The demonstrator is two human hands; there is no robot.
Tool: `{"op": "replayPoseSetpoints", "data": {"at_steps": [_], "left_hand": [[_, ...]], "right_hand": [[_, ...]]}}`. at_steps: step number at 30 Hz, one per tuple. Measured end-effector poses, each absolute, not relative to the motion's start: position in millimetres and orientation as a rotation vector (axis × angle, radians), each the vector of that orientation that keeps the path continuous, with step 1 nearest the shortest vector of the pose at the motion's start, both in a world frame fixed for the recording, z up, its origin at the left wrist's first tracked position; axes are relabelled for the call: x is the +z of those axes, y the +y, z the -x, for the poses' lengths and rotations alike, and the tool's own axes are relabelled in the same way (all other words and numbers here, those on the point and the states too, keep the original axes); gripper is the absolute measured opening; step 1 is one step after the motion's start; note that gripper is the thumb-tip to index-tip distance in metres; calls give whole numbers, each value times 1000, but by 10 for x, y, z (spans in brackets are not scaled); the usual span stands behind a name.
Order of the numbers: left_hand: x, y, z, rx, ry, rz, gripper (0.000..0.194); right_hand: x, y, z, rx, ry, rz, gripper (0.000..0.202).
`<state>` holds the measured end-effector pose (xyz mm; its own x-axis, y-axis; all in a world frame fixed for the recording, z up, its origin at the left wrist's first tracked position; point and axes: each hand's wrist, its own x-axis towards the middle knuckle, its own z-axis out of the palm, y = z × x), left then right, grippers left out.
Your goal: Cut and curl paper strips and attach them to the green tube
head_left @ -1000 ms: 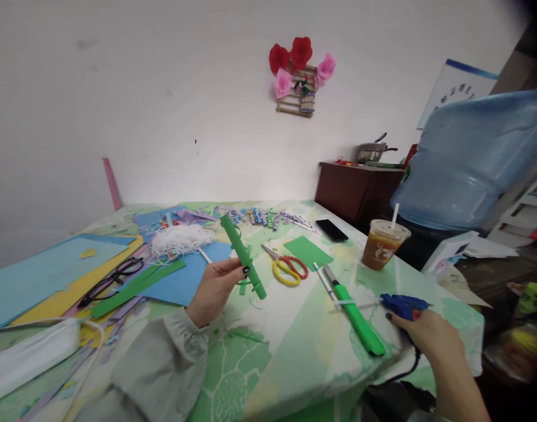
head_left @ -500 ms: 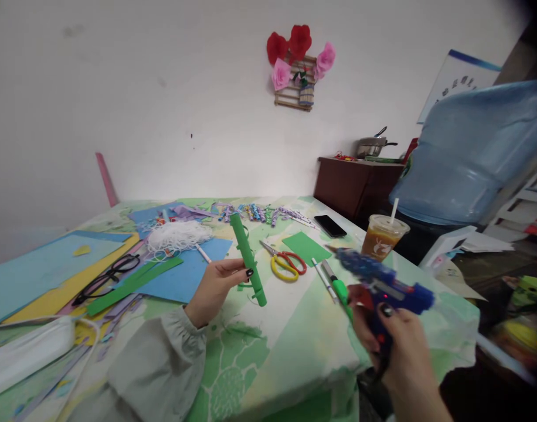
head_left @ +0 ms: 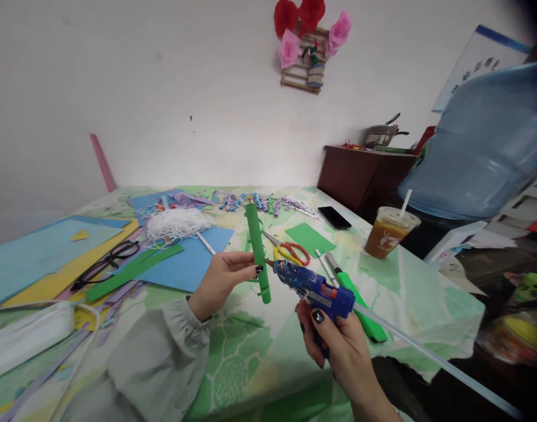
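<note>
Head view: from where I stand, the left hand point(head_left: 228, 280) pinches a green paper tube point(head_left: 254, 231) over the table point(head_left: 290, 349), while the right hand point(head_left: 345, 349) wraps round a glue gun point(head_left: 312, 286), nozzle point(head_left: 269, 262) right beside the tube. One slip could burn the left hand; too tight a pinch could dent the paper.

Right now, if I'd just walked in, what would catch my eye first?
Probably the blue glue gun in the right grip, near the centre, its tip pointing at the green tube in the left grip. Next come the red and pink flowers high on the wall, and the large blue water bottle at the far right.
</note>
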<state>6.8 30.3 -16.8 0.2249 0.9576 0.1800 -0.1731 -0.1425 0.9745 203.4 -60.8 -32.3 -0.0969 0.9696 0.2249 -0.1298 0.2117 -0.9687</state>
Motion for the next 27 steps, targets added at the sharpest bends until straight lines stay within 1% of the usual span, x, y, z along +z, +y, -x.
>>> {"op": "replayPoseSetpoints", "data": {"at_steps": [17, 24, 27], "left_hand": [[-163, 295, -82, 1203, 870, -1339, 31], [-178, 300, -76, 1193, 859, -1340, 30], [-181, 305, -75, 1192, 858, -1348, 30]], "right_hand": [[-344, -598, -2017, 1178, -1316, 961, 39], [-367, -602, -2025, 1185, -1329, 948, 36], [-356, -610, -2009, 1191, -1296, 955, 39]]}}
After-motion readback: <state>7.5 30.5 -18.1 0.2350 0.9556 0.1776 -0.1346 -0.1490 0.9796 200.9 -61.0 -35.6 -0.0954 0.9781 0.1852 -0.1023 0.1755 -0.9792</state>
